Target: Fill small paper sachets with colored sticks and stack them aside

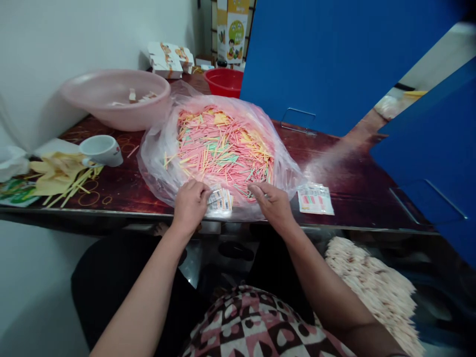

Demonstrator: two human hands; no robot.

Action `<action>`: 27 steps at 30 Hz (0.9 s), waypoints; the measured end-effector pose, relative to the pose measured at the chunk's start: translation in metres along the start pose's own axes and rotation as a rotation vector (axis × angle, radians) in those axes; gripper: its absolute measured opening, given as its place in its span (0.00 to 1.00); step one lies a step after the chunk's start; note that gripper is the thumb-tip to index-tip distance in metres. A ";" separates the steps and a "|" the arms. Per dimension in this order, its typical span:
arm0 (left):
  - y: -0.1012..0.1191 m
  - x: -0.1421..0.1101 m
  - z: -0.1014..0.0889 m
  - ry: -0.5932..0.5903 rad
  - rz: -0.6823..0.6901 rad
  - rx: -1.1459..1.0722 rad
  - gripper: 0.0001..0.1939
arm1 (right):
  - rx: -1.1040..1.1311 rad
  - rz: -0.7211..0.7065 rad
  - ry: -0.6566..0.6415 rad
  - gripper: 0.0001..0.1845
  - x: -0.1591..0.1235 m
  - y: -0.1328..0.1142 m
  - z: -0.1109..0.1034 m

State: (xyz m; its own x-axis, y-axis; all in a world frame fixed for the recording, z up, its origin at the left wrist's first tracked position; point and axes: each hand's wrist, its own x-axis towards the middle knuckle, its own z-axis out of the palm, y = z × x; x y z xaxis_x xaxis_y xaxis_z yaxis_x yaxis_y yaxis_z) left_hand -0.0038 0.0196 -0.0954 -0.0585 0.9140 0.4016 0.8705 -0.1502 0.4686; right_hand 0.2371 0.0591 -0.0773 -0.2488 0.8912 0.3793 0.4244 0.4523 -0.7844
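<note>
Nearest the viewer, a heart-and-check patterned garment (245, 325) covers the person's front. At the table's front edge, the left hand (190, 201) has thumb and forefinger clamped on the edge of the top one of several printed packets (222, 199), which lie against the near side of the bag. The right hand (274, 202) has its thumb and forefinger close together over the bag's near edge (whether they grip anything cannot be told). Just beyond, the open clear plastic bag (155, 157) holds a heap of thin pink, yellow and green sticks (217, 144). Right of it lies a flat packet with coloured sticks (316, 199); well left stands a white mug (101, 150). Farther back are a pink plastic basin (128, 111) and a red basin (224, 83).
</note>
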 end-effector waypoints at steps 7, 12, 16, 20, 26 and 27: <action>0.042 -0.003 -0.006 0.180 0.279 0.065 0.11 | 0.315 0.223 -0.188 0.24 0.004 -0.021 0.029; 0.049 0.003 0.001 0.091 0.130 -0.221 0.11 | 0.431 0.339 -0.102 0.23 -0.001 -0.007 0.024; 0.042 0.005 -0.001 -0.169 -0.215 -0.542 0.25 | 0.515 0.332 -0.076 0.20 -0.006 -0.007 0.021; 0.040 0.004 -0.002 -0.303 -0.350 -0.708 0.16 | 0.554 0.318 -0.106 0.21 -0.007 -0.009 0.026; 0.037 0.012 -0.007 -0.254 -0.204 -0.401 0.13 | 0.159 0.123 -0.068 0.23 0.009 0.007 0.010; 0.036 0.013 -0.007 -0.249 -0.119 -0.323 0.13 | 0.106 0.087 -0.050 0.21 0.011 0.012 0.005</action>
State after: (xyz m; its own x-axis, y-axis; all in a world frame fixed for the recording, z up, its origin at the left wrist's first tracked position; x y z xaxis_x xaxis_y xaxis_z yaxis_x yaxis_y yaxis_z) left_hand 0.0230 0.0237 -0.0676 0.0050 0.9893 0.1456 0.6650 -0.1120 0.7384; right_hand 0.2346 0.0743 -0.0847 -0.2593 0.9229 0.2847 0.3527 0.3649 -0.8617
